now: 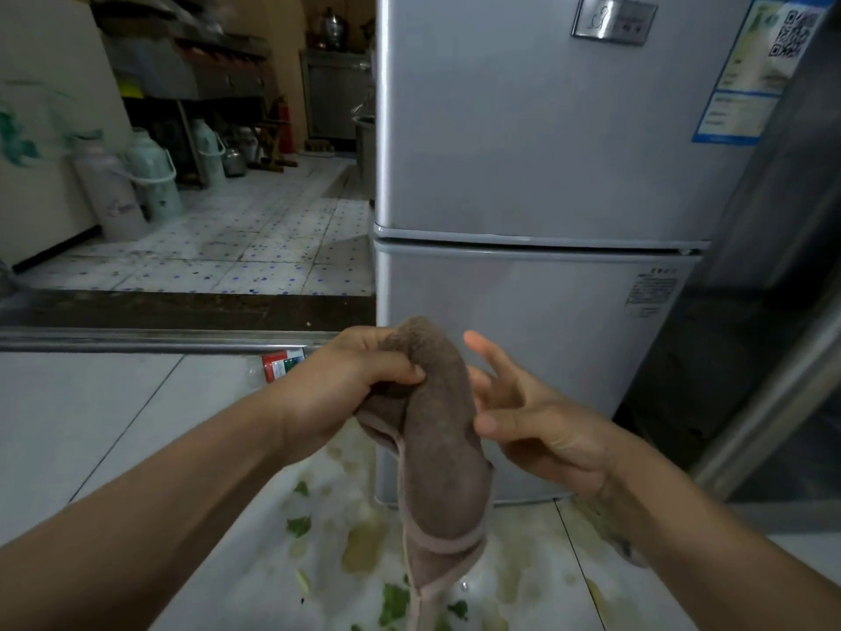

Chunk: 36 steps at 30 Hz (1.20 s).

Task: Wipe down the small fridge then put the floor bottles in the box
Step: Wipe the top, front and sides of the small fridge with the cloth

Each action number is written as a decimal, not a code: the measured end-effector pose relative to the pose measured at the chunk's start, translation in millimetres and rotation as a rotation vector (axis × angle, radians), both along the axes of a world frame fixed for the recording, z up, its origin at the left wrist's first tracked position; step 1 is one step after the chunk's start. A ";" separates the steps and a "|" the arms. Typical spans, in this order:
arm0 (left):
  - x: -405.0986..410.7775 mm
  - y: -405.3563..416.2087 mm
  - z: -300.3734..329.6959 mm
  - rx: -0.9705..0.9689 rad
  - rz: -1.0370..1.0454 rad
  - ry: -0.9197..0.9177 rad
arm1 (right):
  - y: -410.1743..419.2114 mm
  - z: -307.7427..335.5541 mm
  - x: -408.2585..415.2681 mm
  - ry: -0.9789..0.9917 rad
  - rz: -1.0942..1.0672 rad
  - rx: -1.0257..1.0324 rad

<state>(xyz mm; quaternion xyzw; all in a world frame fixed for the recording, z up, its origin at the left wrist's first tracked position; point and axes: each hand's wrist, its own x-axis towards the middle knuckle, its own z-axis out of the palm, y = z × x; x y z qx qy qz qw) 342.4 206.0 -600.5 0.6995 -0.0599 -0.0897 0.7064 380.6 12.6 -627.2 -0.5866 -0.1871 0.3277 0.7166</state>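
The small silver fridge (537,175) stands right in front of me, two doors shut. My left hand (350,384) grips the top of a brown cloth (439,448), which hangs down in a long fold. My right hand (532,421) is beside the cloth with fingers spread and straight, touching its right side. Both hands are level with the fridge's lower door. No floor bottles or box can be made out clearly.
Green and yellow leaf scraps (364,544) litter the white floor tiles below my hands. Several thermos flasks (150,179) stand on the tiled floor at the back left. A dark glass-fronted cabinet (769,311) flanks the fridge on the right. A metal threshold rail (150,339) crosses at left.
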 end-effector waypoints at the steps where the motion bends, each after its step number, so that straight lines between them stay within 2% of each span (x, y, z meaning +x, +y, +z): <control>1: -0.8 0.7 0.9 -0.010 -0.033 0.008 | -0.6 -2.2 0.6 0.063 0.046 0.045; 4: -1.5 4.8 3.4 0.029 -0.076 0.035 | 2.9 -5.6 2.1 0.112 0.132 0.123; 8: 6.2 16.6 -3.7 0.088 0.029 0.147 | 11.1 -11.1 6.7 -0.032 -0.154 0.040; 10: 8.1 21.2 -13.3 -0.060 0.124 0.318 | 12.6 -12.9 8.2 -0.092 -0.244 0.088; 13: 7.9 27.2 -30.2 -0.504 0.279 0.546 | 13.7 -11.9 10.9 -0.103 -0.334 0.183; 14: 7.4 29.5 -36.5 -0.590 0.309 0.598 | 14.3 -10.9 11.5 -0.107 -0.337 0.199; 16: 5.8 31.7 -44.8 -0.562 0.309 0.650 | 15.8 -9.4 11.1 -0.103 -0.310 0.236; 19: 1.5 21.8 -44.4 -0.434 0.242 0.553 | 17.3 -5.1 6.0 -0.127 -0.225 0.247; 20: 0.5 18.1 -41.6 -0.403 0.232 0.496 | 17.4 -3.4 4.5 -0.186 -0.215 0.188; 22: -0.8 14.4 -36.5 -0.253 0.217 0.368 | 15.5 -0.4 3.6 -0.443 -0.277 -0.097; 25: 0.9 16.2 -31.7 0.227 0.189 0.101 | 12.9 2.4 2.5 -0.983 -0.441 -0.583; 27: 3.7 17.6 -27.6 0.579 0.221 -0.117 | 11.6 -0.1 0.6 -1.168 -0.511 -0.688; 28: 5.6 18.0 -26.5 0.659 0.230 -0.181 | 10.8 -2.1 0.1 -1.188 -0.532 -0.713; 31: 9.0 20.7 -23.9 0.665 0.250 -0.225 | 9.0 -7.6 0.2 -1.146 -0.553 -0.733; 33: 12.2 24.1 -23.1 0.590 0.312 -0.206 | 10.6 -8.3 0.8 -1.106 -0.547 -0.632; 36: 18.4 26.0 -16.9 0.472 0.443 -0.238 | 19.4 -4.6 7.5 -1.191 -0.676 -0.527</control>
